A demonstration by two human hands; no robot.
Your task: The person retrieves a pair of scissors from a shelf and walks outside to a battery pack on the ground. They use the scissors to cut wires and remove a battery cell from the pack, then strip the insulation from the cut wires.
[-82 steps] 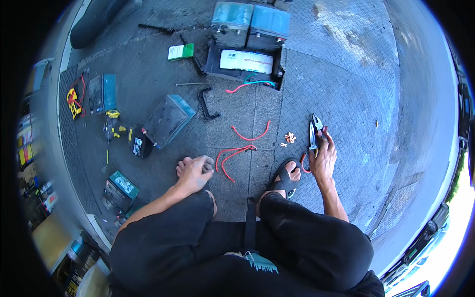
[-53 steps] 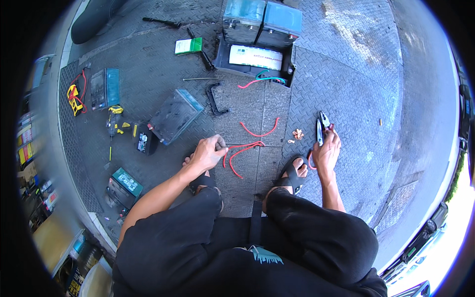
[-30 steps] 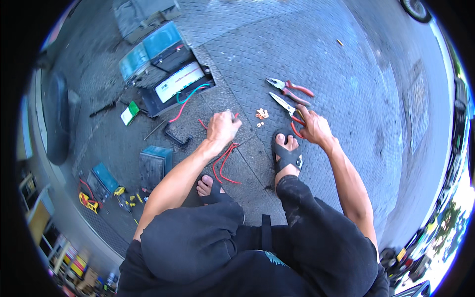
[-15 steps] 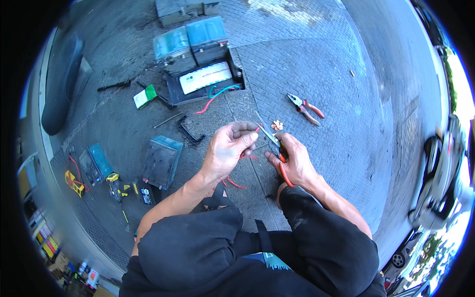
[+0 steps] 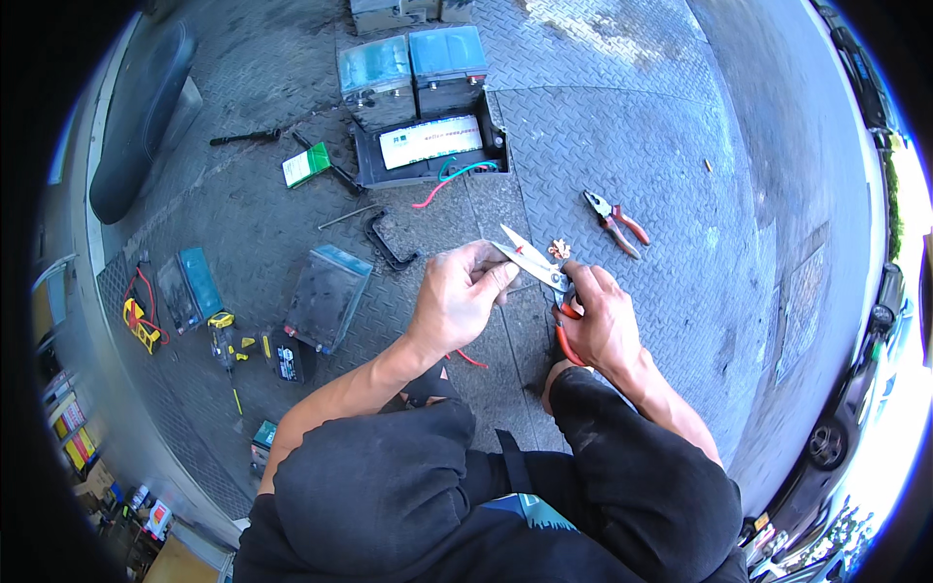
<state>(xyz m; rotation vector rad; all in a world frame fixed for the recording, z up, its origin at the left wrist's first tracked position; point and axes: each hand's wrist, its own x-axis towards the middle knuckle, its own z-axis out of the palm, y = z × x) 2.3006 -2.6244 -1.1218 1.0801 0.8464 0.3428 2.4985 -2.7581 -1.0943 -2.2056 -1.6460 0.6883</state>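
Observation:
My left hand (image 5: 455, 299) pinches a red wire, whose short tip (image 5: 519, 250) pokes out past the fingertips. That tip lies at the spread blades of a pair of scissors (image 5: 550, 275) with orange-red handles. My right hand (image 5: 601, 313) is wrapped round those handles. Just beyond the blades, a small heap of copper-coloured terminals (image 5: 559, 249) rests on the metal floor. Another stretch of red wire (image 5: 470, 360) shows below my left hand; whether it joins the held piece is hidden.
Pliers (image 5: 616, 225) lie to the right. Ahead stands an open black battery case (image 5: 369, 173) with wires, beside blue-topped batteries (image 5: 447, 53). A dark bracket (image 5: 384, 243), a loose battery (image 5: 328, 296), a yellow drill (image 5: 223, 340) and a black seat (image 5: 141, 121) are on the left.
The scissor blades have spread apart, and the red wire's tip now shows at them. The whole view has shifted slightly, moving the floor objects rightward.

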